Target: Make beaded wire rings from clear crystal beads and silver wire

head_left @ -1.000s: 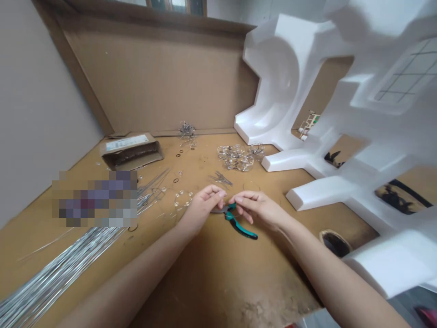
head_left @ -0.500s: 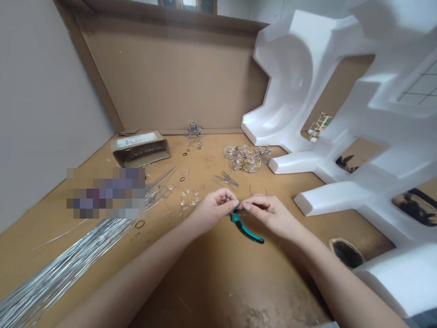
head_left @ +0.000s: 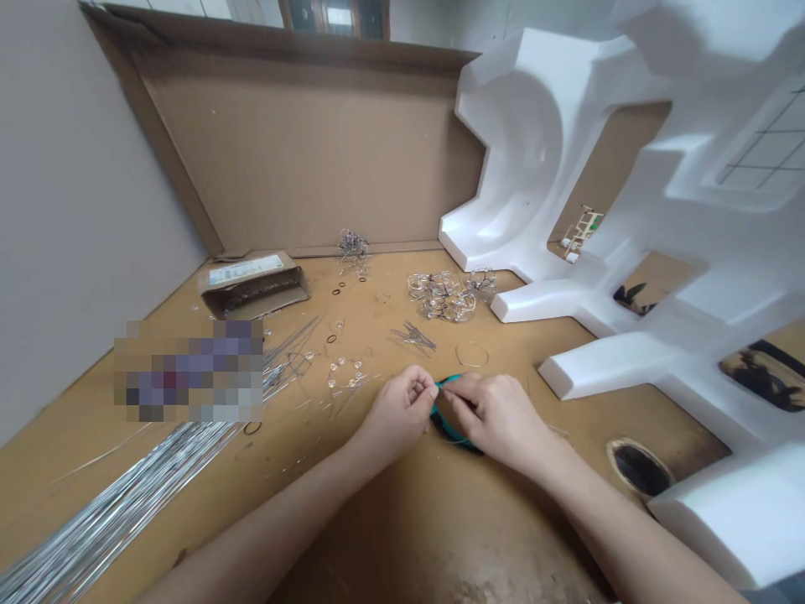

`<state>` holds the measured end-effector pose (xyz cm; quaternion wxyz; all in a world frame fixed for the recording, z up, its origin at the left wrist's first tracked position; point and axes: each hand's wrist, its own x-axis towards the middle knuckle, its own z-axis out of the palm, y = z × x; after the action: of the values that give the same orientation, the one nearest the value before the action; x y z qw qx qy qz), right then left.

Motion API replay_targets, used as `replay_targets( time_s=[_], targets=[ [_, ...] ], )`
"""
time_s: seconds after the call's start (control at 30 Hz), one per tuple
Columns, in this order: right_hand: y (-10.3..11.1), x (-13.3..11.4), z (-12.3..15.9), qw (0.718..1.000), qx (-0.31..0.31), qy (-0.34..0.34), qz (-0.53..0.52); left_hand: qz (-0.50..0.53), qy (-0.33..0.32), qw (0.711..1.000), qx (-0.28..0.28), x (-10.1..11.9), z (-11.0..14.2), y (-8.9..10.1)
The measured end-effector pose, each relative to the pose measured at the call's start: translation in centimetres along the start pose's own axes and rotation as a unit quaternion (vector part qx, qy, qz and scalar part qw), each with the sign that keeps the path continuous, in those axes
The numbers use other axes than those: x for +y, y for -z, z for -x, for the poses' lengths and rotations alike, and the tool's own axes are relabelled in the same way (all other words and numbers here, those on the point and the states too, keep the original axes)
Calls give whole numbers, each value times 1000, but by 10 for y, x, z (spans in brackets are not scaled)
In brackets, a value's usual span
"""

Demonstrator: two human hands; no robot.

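Near the middle of the table, my left hand (head_left: 402,411) is closed, thumb and forefinger pinched together. My right hand (head_left: 503,415) faces it, also in a pinch, and the fingertips of both hands nearly meet. Whatever they hold is too small to make out; a thin pale line like wire shows just below the fingers. Pliers with teal and black handles (head_left: 448,429) lie beneath and between my hands, partly hidden by them. Just beyond my right hand is a thin wire loop (head_left: 471,356). A ring of clear beads (head_left: 345,373) lies left of my left hand.
Long metal wires (head_left: 126,503) stretch along the left, beside a blurred patch. Further back are an open cardboard box (head_left: 255,289), short wire pieces (head_left: 412,337), beaded wire loops (head_left: 442,295) and a wire tangle (head_left: 353,243). White moulded foam (head_left: 597,361) borders the right, near a dark hole (head_left: 640,468).
Both hands have moved slightly lower in view, and my right hand has turned so its back faces up more. More of the pliers is covered now. The camera view has shifted a little.
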<state>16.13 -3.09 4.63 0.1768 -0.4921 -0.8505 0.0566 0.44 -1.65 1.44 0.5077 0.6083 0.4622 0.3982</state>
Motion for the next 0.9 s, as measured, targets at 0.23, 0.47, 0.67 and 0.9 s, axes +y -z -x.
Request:
replay_targets(
  time_s=[0.23, 0.47, 0.67, 0.9],
  targets=[
    [-2, -8, -2, 995, -17, 38, 88, 174, 95, 980, -24, 6, 1, 2],
    [-6, 8, -10, 900, -60, -104, -418, 254, 62, 961, -85, 10, 0, 8],
    [-6, 15, -10, 698, -193, -109, -681, 197, -4, 968, -157, 9, -2, 21],
    [-1, 13, -8, 841, -139, -104, -513, 137, -24, 972, -189, 11, 0, 24]
  ],
)
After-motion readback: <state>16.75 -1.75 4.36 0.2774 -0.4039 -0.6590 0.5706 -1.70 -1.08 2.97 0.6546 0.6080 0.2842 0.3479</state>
